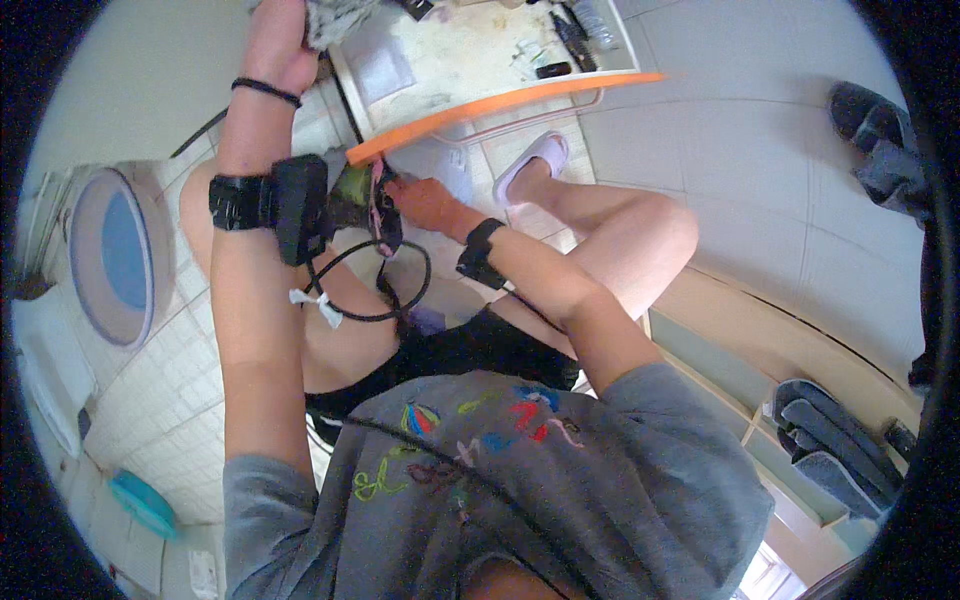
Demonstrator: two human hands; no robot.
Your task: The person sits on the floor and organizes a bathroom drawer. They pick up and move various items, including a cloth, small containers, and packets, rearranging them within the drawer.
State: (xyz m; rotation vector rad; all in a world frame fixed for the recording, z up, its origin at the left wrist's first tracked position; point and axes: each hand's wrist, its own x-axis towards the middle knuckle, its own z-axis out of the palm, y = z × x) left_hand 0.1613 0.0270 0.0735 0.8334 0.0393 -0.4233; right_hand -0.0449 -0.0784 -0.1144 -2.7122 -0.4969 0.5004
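Note:
At the top left edge, my left hand (281, 41) grips a grey-and-white cloth (337, 22); its fingers are mostly hidden. The cloth lies by the left side of an open white drawer (472, 45) with an orange front edge (510, 105). Below that edge, my right hand (427, 204) has its fingers curled on a dark item with pink edging (384, 214), whose kind is unclear. Something green (351, 187) shows beside it. Both wrists wear black straps, the left with a black box (300, 210); a looped black cable (429, 274) hangs between my forearms.
In the drawer lie a clear plastic bag (592, 26), black slender items (571, 37) and a small black object (553, 70). A blue-bottomed basin (124, 251) stands at the left, with a turquoise basin (142, 501) lower down. Grey rolled items (832, 442) sit on a shelf at the right.

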